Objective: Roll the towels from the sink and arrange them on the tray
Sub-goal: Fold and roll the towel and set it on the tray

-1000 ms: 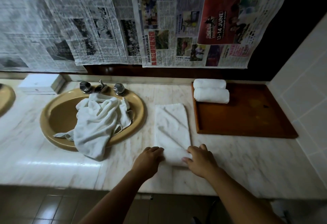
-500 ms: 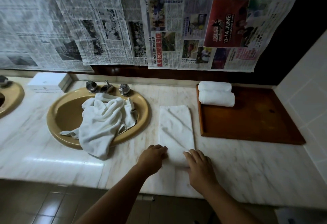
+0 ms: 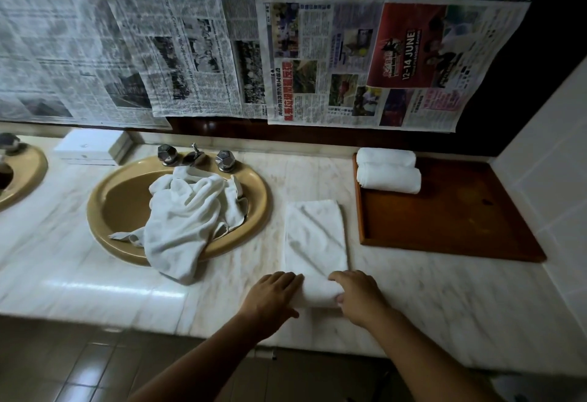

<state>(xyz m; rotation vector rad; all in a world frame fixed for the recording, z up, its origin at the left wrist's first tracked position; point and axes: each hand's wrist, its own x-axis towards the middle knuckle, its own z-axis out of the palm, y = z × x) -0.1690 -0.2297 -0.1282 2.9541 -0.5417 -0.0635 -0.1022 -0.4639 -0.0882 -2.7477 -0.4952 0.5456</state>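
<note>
A folded white towel (image 3: 314, 236) lies lengthwise on the marble counter between the tan sink (image 3: 104, 208) and the wooden tray (image 3: 451, 220). Its near end is curled into a short roll. My left hand (image 3: 273, 295) grips the roll's left end and my right hand (image 3: 357, 293) grips its right end, fingers curled over the top. A heap of loose white towels (image 3: 187, 214) fills the sink and hangs over its front rim. Two rolled towels (image 3: 387, 168) lie side by side at the tray's far left corner.
Chrome taps (image 3: 195, 157) stand behind the sink, a white box (image 3: 92, 147) to their left, and a second sink (image 3: 22, 173) at the far left. Newspaper (image 3: 286, 58) covers the wall behind. A tiled wall (image 3: 546, 179) bounds the right. The counter's front edge runs just below my wrists.
The towel's near end has been rolled up a little further away from me, and both hands have moved forward with it. The camera view shifted slightly.
</note>
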